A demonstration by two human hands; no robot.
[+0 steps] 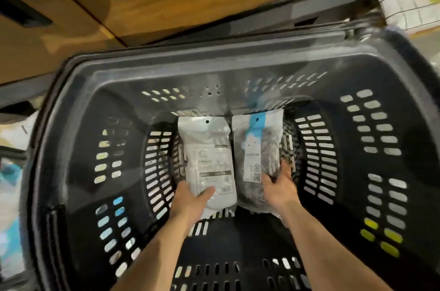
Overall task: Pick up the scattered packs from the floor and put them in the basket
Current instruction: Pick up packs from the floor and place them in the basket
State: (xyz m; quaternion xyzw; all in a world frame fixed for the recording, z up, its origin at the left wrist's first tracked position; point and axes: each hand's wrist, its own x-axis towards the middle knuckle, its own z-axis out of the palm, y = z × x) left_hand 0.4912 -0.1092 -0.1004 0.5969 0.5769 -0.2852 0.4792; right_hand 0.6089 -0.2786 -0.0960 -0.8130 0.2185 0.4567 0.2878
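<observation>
**A:** What's furthest left?

**B:** The dark, slotted wall of the basket (71,138). Inside it, the left hand (190,202) is grasping the near end of the white pack (209,155), thumb on top and fingers tucked under it, out of sight.

**A:** How does that pack look?

**B:** It's a pale pouch with a hang hole at the far end, a printed label with a dark band, and whitish contents. It lies flat on the basket's bottom.

**A:** And next to it?

**B:** Just beside it lies the grey pack (258,148). A blue strip runs down from its hang hole, it has a white label with large characters, and the contents are dark and metallic-looking.

**A:** The right hand?

**B:** The right hand (278,187) is grasping that pack's near right corner, with the fingers (285,168) curled over the edge and the thumb on top.
</observation>
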